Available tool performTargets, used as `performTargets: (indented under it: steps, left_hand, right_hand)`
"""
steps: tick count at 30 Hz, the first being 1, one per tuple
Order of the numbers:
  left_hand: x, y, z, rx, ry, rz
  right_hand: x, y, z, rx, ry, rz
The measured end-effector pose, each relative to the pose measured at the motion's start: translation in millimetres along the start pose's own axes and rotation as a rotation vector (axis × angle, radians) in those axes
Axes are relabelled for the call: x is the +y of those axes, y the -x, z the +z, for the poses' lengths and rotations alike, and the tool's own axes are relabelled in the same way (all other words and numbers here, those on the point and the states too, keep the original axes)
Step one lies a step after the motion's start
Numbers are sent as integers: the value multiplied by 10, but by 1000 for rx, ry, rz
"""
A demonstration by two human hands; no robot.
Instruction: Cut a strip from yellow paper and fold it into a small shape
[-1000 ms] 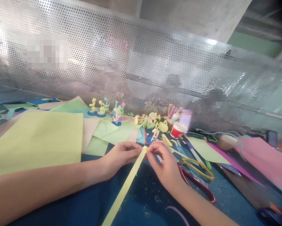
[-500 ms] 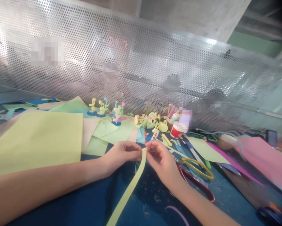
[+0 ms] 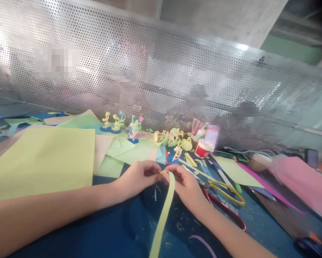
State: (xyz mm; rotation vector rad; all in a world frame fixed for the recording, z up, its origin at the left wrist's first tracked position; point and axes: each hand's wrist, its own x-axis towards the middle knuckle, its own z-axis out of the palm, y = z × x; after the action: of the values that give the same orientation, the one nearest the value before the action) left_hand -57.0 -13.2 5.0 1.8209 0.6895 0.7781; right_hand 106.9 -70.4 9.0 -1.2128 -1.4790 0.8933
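Together, two hands, left hand [image 3: 135, 177], right hand [image 3: 186, 184], pinching one yellow paper strip [image 3: 164, 211]

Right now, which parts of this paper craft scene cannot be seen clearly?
- Head view: the top end of the yellow paper strip is covered by the fingers of both hands; its lower end is cut by the bottom edge.
- The label on the red cup is too small.
- The small paper figures are too small for detail.
- Things behind the perforated screen are blurred.
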Motion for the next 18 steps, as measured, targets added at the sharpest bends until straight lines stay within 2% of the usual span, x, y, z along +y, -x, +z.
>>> performTargets:
  steps: [5,11,18]
  left_hand:
    - [2,2,14,-15,31,37]
    - [-10,16,22,-50,128,28]
    - [1,21,4,27,58,-4]
  right_hand:
    - [26,-6,-9,-19,-13,-20]
    - [47,3,-2,19,3,-85]
    - [70,-2,-26,38,64,-84]
